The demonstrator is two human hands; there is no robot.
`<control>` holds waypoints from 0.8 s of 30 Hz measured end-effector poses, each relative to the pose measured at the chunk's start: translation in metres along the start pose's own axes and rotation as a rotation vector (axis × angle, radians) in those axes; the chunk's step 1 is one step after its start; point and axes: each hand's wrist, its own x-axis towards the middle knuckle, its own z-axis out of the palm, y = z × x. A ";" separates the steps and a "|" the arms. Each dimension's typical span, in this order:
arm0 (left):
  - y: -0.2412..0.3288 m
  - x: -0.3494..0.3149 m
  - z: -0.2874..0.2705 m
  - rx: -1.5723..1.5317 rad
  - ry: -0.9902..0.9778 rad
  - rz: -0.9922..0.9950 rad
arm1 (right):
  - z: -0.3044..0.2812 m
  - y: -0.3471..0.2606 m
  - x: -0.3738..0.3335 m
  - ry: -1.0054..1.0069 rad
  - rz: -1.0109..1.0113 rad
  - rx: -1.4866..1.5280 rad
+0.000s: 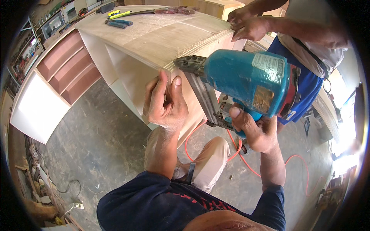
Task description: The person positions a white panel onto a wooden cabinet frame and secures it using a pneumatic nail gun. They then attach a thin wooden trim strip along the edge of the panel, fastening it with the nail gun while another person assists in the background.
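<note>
A teal pneumatic nail gun (239, 71) is in my right hand (256, 129), its fingers wrapped round the handle. The gun's dark metal nose points left and meets the near corner of a plywood cabinet (154, 38). Just left of the nose, my left hand (167, 102) pinches the plywood edge (166, 74) at that corner between thumb and fingers. Sawdust lies along the cabinet's top edge. At the far end of the same edge, a co-worker's hands (252, 27) press on the wood.
Pliers (119, 24), a yellow-green tool (115, 14) and a handsaw (173, 11) lie on the cabinet top. An orange air hose (250, 169) loops across the concrete floor. A shelved cabinet (69, 71) stands at left. The co-worker stands at right.
</note>
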 end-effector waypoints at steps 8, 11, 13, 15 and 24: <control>-0.001 0.001 0.000 0.040 -0.002 0.042 | -0.006 0.002 -0.006 -0.010 -0.008 -0.173; -0.001 0.001 -0.002 0.030 -0.009 0.031 | 0.001 0.009 -0.008 0.037 -0.075 -0.099; -0.001 0.000 -0.004 0.040 -0.025 0.012 | 0.005 0.024 -0.012 0.056 -0.167 -0.128; 0.003 -0.001 -0.005 0.053 -0.052 -0.031 | 0.001 0.045 -0.018 0.020 -0.323 -0.350; -0.007 0.000 -0.002 -0.035 0.005 0.057 | -0.002 0.101 -0.036 -0.016 -0.834 -1.447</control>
